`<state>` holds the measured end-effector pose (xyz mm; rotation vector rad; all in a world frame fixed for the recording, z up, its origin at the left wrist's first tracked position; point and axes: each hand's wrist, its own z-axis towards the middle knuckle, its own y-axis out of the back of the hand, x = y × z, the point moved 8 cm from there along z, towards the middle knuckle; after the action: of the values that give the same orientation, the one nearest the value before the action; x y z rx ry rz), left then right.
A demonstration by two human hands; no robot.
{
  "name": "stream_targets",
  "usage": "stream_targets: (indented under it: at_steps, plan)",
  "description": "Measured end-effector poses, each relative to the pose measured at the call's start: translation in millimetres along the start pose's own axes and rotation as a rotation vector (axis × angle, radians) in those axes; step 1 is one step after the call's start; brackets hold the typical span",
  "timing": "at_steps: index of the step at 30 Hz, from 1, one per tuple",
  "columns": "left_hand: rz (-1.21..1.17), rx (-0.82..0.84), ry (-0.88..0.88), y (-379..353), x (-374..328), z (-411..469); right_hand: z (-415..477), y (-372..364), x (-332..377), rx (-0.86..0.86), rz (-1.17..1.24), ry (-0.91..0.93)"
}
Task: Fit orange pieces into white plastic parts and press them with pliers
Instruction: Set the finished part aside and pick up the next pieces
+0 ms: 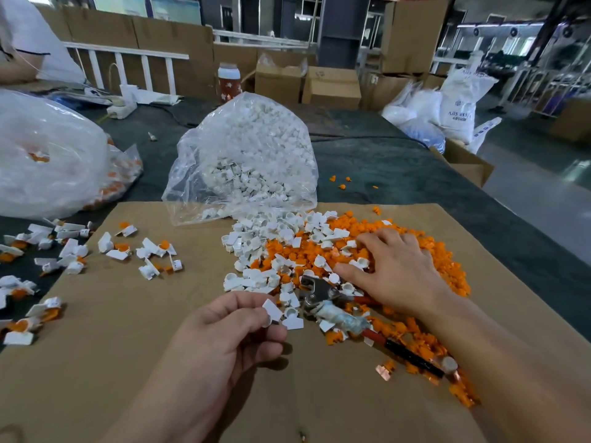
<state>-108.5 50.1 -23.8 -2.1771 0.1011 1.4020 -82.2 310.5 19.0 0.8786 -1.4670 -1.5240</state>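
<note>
Cardboard sheet (128,362) over the near part of the dark tabletop (399,167), far edge just behind the heap, left edge slanting toward the near left corner. Bare cardboard across the near left of the sheet and between the two forearms: the widest free ground.

Left hand (224,340) raised over that bare middle, thumb and forefinger pinching one white part (271,310), other fingers curled under. Right hand (396,276) resting on the heap toward the right edge, fingers spread and only slightly bent, nothing visibly grasped. Beneath it orange pieces (447,260) mixed with white parts (256,247), spreading up to the far edge.

Pliers (319,294) lying on the sheet at the heap's near side, jaws toward the left hand, red and black handles passing under the right forearm. Copper strip (382,373) just beside the handles.

Clear bag (246,148) of white parts slumped over the far edge, mouth touching the heap. Second bag (48,155) at the far left, off the sheet. Assembled pieces (73,247) scattered across the left edge, some on the sheet, some on the tabletop. Stray orange bits (341,183) beyond the far edge. Jar (229,81) and boxes (332,87) at the tabletop's far side.
</note>
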Motion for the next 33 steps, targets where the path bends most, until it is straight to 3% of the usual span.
stream_targets:
  at_steps: [14,23,27,33]
  plan:
    - [0.039,0.020,-0.009,1.8,-0.7,-1.9,-5.6,18.9,7.3,-0.260,0.142,0.075]
    - [0.055,0.044,-0.019,0.3,-1.1,-1.5,-46.2,43.3,19.7,-0.325,0.255,0.104]
    - [0.039,0.035,-0.025,0.1,-1.4,-2.7,-96.4,46.6,56.2,-0.362,0.278,0.232]
    - [0.042,0.039,-0.026,-2.1,-3.4,-6.8,-127.1,25.5,102.3,-0.343,0.083,0.411]
